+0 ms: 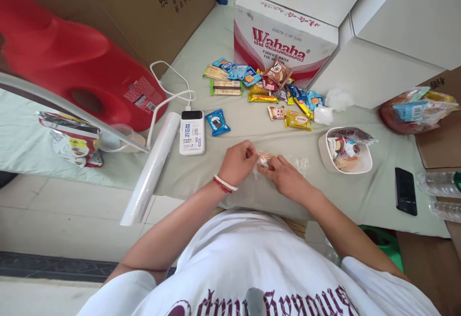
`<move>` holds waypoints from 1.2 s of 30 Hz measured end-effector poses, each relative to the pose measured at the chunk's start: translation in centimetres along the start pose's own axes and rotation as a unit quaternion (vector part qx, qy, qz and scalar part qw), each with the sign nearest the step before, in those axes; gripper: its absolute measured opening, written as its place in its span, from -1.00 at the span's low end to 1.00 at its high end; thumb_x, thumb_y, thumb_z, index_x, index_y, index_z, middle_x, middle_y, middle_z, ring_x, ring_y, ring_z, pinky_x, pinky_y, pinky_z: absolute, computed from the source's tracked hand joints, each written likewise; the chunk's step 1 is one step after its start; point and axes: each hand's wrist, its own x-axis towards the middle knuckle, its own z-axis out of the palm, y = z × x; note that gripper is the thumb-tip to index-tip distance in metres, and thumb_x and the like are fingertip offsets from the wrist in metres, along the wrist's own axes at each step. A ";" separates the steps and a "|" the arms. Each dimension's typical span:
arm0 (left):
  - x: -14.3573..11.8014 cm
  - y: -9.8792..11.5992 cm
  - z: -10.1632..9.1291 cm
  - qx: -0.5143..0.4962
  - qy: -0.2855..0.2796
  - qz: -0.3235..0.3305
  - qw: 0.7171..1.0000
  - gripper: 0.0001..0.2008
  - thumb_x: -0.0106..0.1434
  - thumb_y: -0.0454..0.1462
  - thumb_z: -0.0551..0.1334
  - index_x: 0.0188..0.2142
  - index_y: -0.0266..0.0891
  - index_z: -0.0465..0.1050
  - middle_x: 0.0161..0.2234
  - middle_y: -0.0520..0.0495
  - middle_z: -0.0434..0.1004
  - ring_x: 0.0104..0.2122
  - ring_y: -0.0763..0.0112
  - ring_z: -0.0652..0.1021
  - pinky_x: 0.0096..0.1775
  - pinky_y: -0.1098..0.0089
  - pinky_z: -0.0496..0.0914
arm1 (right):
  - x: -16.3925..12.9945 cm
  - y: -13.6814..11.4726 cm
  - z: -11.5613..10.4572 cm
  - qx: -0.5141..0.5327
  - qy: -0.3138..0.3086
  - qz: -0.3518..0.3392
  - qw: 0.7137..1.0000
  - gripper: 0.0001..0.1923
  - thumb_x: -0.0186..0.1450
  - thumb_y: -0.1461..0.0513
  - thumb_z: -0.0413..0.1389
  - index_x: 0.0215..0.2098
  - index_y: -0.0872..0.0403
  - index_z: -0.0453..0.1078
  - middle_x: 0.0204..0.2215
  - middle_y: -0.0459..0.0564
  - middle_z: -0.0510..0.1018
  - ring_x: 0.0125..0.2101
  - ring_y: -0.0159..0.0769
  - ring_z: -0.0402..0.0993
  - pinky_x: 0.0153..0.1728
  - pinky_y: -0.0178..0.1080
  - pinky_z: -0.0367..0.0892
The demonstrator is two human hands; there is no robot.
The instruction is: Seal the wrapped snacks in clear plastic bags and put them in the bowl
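Note:
Close to the table's front edge, my right hand (pixel 286 176) has its fingers closed on a small orange-and-white snack packet (pixel 265 159). Clear plastic film (pixel 300 164) lies around the packet and spreads out crumpled to the right. My left hand (pixel 237 162), with a white and red bracelet at the wrist, is closed in a pinch at the packet's left side, where thin film shows by the fingertips. A blue snack packet (pixel 217 122) lies just beyond my left hand. Yellow wrapped snacks (pixel 298 120) lie beyond my right hand.
A white power bank (pixel 192 136) with a cable and a roll of clear film (pixel 153 167) lie left. Several wrapped snacks (pixel 226 87) sit before a Wahaha carton (pixel 281 42). On the right are a white tub (pixel 327 155) and a black phone (pixel 406 191).

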 end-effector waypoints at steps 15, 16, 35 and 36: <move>-0.8 -0.6 4.7 0.251 0.107 0.003 0.962 -0.46 0.26 0.01 0.37 0.13 -0.20 0.48 0.09 -0.31 0.44 0.08 -0.08 0.40 0.04 0.03 0.31 | -3.6 2.1 2.4 0.024 0.207 0.356 0.911 -0.77 0.41 0.13 0.09 -0.13 0.08 0.53 0.07 0.25 0.45 0.00 0.02 0.38 0.00 0.01 0.35; -0.7 -0.7 4.8 0.254 0.097 -0.002 0.962 -0.50 0.25 0.04 0.36 0.04 -0.23 0.51 0.06 -0.31 0.47 0.07 -0.11 0.41 0.04 0.01 0.31 | -3.2 1.5 1.9 0.049 0.200 0.351 0.914 -0.76 0.44 0.14 0.04 -0.14 0.07 0.51 -0.08 0.19 0.52 -0.13 -0.07 0.43 -0.08 -0.07 0.37; -3.6 1.8 5.4 -0.181 -0.126 0.195 0.956 -0.68 0.45 -0.17 0.07 0.08 -0.17 0.47 -0.13 -0.13 0.61 -0.24 0.29 0.59 -0.12 0.25 0.48 | -4.0 0.3 1.9 0.335 0.317 0.206 0.863 -0.60 0.47 -0.01 0.03 0.21 -0.17 0.41 0.13 0.04 0.53 0.17 -0.05 0.46 0.21 0.09 0.36; -3.7 1.8 5.2 -0.174 -0.137 0.195 0.956 -0.66 0.45 -0.15 0.08 0.11 -0.17 0.45 -0.07 -0.16 0.61 -0.24 0.30 0.60 -0.15 0.26 0.48 | -5.0 1.3 1.4 0.344 0.334 0.226 0.848 -0.63 0.45 -0.01 0.07 0.17 -0.20 0.43 0.09 0.00 0.56 0.12 -0.06 0.50 0.15 0.07 0.40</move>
